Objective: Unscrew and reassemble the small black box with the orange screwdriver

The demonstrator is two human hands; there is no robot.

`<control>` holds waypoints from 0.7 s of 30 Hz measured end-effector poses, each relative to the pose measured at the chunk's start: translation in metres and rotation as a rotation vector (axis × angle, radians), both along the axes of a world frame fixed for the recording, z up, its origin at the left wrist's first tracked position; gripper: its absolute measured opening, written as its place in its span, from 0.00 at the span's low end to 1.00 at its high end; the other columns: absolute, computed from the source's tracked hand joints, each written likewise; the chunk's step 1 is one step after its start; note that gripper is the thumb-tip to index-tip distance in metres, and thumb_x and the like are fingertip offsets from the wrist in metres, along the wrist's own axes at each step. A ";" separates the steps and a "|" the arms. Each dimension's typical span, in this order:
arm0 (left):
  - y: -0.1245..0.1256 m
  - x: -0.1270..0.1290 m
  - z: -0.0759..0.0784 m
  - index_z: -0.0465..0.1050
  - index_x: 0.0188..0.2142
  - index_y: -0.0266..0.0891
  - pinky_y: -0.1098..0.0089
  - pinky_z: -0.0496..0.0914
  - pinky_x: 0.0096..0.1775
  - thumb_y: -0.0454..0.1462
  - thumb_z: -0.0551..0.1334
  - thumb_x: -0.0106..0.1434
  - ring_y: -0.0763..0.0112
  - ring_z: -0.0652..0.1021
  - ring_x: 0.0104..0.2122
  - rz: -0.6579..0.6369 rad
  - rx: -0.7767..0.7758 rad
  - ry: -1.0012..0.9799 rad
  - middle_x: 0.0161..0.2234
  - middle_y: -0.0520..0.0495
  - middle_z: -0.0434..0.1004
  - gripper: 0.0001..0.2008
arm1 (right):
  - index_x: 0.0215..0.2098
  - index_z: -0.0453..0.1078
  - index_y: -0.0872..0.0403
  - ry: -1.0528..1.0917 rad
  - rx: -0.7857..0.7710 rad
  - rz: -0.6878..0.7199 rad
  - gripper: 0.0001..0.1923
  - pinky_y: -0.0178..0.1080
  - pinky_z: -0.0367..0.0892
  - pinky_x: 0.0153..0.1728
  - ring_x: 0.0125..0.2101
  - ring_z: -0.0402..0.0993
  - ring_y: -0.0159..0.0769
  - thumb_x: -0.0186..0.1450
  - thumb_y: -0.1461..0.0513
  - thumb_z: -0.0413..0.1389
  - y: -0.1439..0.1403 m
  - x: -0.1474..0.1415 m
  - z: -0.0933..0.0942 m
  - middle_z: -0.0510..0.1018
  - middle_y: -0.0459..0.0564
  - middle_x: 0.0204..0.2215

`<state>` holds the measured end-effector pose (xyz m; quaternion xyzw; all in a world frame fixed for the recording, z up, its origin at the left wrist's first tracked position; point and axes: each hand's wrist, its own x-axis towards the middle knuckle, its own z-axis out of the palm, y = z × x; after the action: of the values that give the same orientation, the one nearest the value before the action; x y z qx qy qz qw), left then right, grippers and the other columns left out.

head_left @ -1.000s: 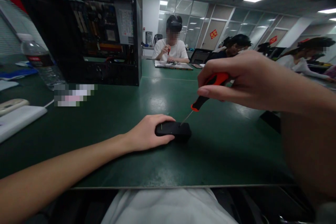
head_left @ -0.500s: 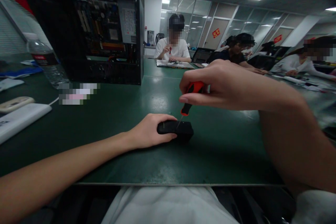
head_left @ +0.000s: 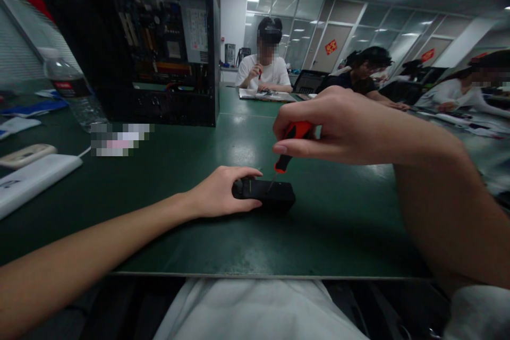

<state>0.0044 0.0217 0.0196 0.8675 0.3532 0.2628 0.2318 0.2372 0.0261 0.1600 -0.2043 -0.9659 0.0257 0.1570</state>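
Note:
A small black oblong device [head_left: 279, 195] lies on the green table; its exact kind I cannot tell. My left hand [head_left: 217, 194] wraps around its left end, thumb along the near side and fingers along the far side. Above it, my right hand [head_left: 338, 130] is closed around the red and black handle of a screwdriver [head_left: 294, 135]. The screwdriver slants down to the left, and its thin shaft meets the top of the device, where the very tip is hard to make out.
An opened computer case [head_left: 175, 98] stands at the back left, beside a plastic water bottle [head_left: 74, 93]. Nearer on the left lie a white power strip [head_left: 40, 178] and a beige object [head_left: 27, 155]. Across the table [head_left: 247, 244] sits a person [head_left: 265, 71]; others are at the right.
My left hand has slid slightly left along the device, and its fingers have spread, exposing more of the top. My right hand and the screwdriver have hardly moved. The view has shifted a little.

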 end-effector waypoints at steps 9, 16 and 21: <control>0.002 -0.004 0.010 0.82 0.50 0.38 0.70 0.70 0.36 0.48 0.69 0.60 0.65 0.80 0.33 0.003 -0.072 0.076 0.35 0.49 0.84 0.22 | 0.34 0.74 0.53 0.004 0.003 -0.004 0.15 0.34 0.63 0.29 0.23 0.71 0.29 0.70 0.51 0.55 -0.002 -0.002 0.000 0.75 0.42 0.22; 0.004 -0.005 0.011 0.82 0.50 0.38 0.71 0.69 0.34 0.49 0.70 0.60 0.67 0.79 0.31 -0.003 -0.053 0.085 0.32 0.50 0.83 0.23 | 0.32 0.74 0.53 0.011 0.051 -0.003 0.16 0.34 0.60 0.30 0.21 0.66 0.27 0.70 0.51 0.55 -0.002 -0.002 0.001 0.72 0.41 0.20; 0.004 -0.005 0.011 0.82 0.51 0.38 0.71 0.69 0.35 0.49 0.70 0.60 0.66 0.80 0.32 -0.007 -0.057 0.092 0.33 0.50 0.84 0.24 | 0.33 0.73 0.54 -0.023 0.093 -0.005 0.17 0.34 0.58 0.29 0.21 0.64 0.26 0.71 0.51 0.54 -0.002 -0.002 0.002 0.72 0.42 0.21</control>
<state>-0.0005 0.0261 0.0304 0.8729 0.3676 0.2117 0.2411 0.2352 0.0237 0.1616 -0.1996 -0.9673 -0.0219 0.1552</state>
